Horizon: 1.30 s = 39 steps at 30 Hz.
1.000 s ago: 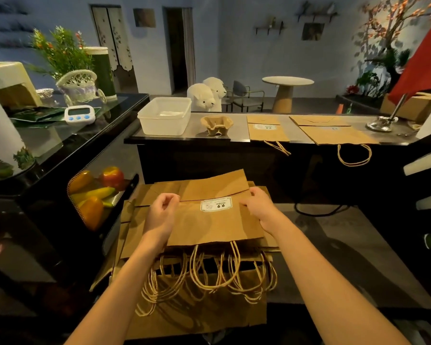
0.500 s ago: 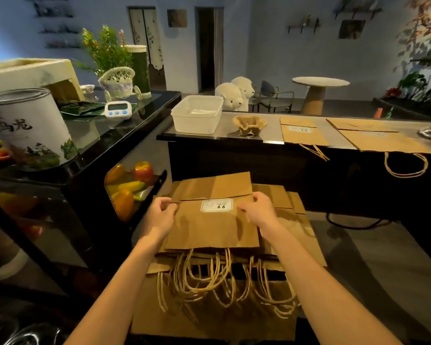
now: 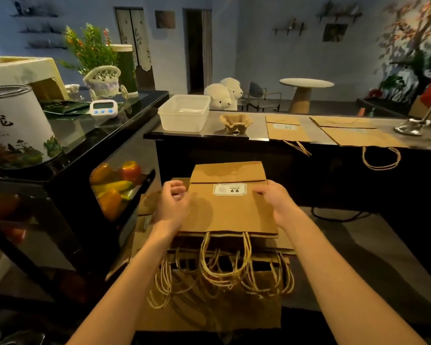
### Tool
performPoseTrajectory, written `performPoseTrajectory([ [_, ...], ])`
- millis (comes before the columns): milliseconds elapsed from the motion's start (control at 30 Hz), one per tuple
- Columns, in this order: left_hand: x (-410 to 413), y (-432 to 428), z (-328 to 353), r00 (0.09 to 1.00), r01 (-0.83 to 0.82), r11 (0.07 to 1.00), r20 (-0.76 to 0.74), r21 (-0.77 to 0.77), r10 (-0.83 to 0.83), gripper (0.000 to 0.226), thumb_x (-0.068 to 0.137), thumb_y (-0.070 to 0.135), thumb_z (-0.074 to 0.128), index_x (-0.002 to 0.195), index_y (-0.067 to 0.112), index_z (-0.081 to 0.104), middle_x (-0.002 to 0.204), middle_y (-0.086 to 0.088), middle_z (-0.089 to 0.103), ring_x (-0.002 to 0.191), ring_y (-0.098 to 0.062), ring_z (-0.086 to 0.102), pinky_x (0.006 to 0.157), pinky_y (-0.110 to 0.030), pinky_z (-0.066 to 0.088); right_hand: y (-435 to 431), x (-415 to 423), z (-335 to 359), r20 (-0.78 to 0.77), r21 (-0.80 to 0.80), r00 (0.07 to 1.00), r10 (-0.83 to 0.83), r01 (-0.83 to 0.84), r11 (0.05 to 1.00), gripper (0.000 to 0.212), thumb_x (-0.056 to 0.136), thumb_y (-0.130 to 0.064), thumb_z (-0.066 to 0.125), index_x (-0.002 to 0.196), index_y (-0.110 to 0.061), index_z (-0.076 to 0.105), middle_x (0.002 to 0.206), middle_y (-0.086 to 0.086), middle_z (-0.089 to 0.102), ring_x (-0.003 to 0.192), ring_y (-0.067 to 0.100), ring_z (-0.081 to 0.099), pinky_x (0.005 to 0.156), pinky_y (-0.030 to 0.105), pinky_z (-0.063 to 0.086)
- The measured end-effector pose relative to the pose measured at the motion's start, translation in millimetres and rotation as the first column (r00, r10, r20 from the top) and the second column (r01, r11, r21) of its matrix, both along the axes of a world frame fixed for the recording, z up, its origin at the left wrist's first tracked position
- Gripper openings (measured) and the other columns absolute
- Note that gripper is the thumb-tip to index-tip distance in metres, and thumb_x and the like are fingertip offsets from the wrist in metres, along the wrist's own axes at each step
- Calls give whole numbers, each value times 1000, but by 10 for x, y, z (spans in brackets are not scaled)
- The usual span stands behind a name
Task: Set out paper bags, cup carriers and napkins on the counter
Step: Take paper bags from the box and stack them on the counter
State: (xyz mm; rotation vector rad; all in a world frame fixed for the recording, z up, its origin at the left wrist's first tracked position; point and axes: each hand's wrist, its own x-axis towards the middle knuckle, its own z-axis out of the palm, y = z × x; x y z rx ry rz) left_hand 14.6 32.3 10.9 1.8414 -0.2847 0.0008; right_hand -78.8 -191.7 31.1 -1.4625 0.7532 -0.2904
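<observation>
Top bag (image 3: 230,215): flat on a pile (image 3: 222,267) of bags, low down, in front of the counter (image 3: 258,128); label end far, rope handles near.
Right hand (image 3: 275,204): at the far right corner, fingers bent over the folded edge, pinching it.
Left hand (image 3: 172,207): at the far left corner, fingers curled; cannot tell if gripping the edge or only beside it.
Long way of the bag: near to far, pointing at the counter, one hand on each side of the far end.
Nearer hand: about the same, both at the bag; surer hold on the right.
Next move, a guess: up and forward, to the counter higher and farther off; risk of handles snagging on those below.
Already on the counter: cup carrier (image 3: 235,123), small bag (image 3: 288,131), big bag (image 3: 358,136), both flat with handles hanging over the edge; white tub (image 3: 183,115).
Hard to see: napkins, maybe something white in the tub, too blurry to say; thumbs and the bag's underside hidden; number of bags in the pile unclear.
</observation>
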Motion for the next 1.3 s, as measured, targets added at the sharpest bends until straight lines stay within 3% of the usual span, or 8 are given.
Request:
performPoseTrajectory([
  [233,-174,-320,-18,975,190,943,-168,273,-148,47,97,29,67,139,22,49,134,-2,57,109,-16,54,88,-33,46,-276,-326,-185,-197,-259,978,-74,21,966,23,90,-25,71,111,-15,68,106,5,70,100,24,65,90,42,54],
  [333,-211,-391,-33,967,217,937,-189,273,-169,48,95,25,70,139,22,50,140,-4,56,116,-19,56,91,-34,49,-269,-315,-289,-281,-364,954,-107,-2,931,27,89,-32,72,109,-16,66,106,6,67,96,24,63,82,40,55],
  [500,-187,-413,-93,972,186,951,-186,246,-142,49,93,18,74,136,22,52,138,-4,59,117,-21,59,88,-33,52,-256,-293,-290,-198,-382,969,-146,61,922,14,88,-30,74,94,-23,64,96,0,69,96,23,65,90,48,56],
  [633,-210,-407,-113,980,137,983,-163,120,-116,41,93,17,74,129,23,55,128,-1,61,112,-18,58,80,-29,53,-263,-342,-267,-25,-229,991,-129,120,966,35,92,-20,73,124,-21,58,111,-2,65,106,20,62,88,41,55],
  [733,-204,-344,-40,986,101,995,-136,-5,-101,33,94,20,72,123,24,57,116,4,63,107,-15,60,79,-28,52,-328,-325,-213,21,-78,989,-145,146,986,56,93,-11,69,144,-21,47,127,3,60,116,25,58,97,48,52],
  [933,30,-57,62,997,20,989,-68,-149,-31,17,100,21,65,115,25,59,111,5,66,107,-15,63,91,-36,56,-249,-165,-2,85,336,994,-73,41,941,34,93,-9,67,126,-16,62,118,14,70,108,32,68,86,47,59],
  [1133,188,244,-52,983,-12,979,-174,206,48,34,102,30,57,134,17,54,126,-3,57,112,-21,52,91,-36,45,94,126,-9,-39,214,998,44,-35,976,29,94,-7,65,123,-9,64,109,16,73,101,33,70,91,48,57],
  [1300,229,308,-108,984,-20,976,-171,215,58,41,99,25,64,138,16,52,137,-7,57,122,-25,54,92,-35,46,319,308,-105,-174,11,985,-5,7,1000,16,98,-10,59,113,-9,63,108,14,69,104,32,65,98,49,53],
])
